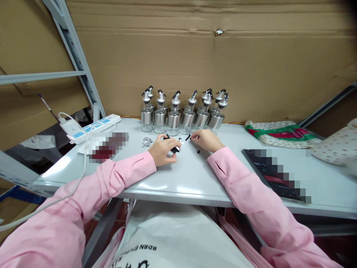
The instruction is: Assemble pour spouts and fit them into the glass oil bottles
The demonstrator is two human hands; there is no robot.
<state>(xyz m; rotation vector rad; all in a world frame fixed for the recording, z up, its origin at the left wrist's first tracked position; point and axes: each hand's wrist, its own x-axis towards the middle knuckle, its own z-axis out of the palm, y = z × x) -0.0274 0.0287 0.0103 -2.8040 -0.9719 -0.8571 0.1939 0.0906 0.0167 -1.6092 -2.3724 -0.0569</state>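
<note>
Near the middle of the white table [167, 181], my left hand [164, 150] curls around a small black and silver part [175, 149]. My right hand [205, 140] rests to its right, fingertips pinched beside a small black piece [187, 137]; whether they grip anything is too small to tell. A tiny black bit [198, 152] lies just below that hand. Left of my left hand is a silver-grey spout piece [147, 141]. Behind both hands stand several glass bottles with steel sleeves [173, 121] and black-levered pour tops [176, 97].
A white power strip [97, 127] with a cable lies at the left, near a blurred red item [107, 147]. On the right are a dark tablet-like panel [275, 175], a red and green cloth [275, 133] and a dotted cloth [331, 147]. Cardboard [178, 56] rises behind.
</note>
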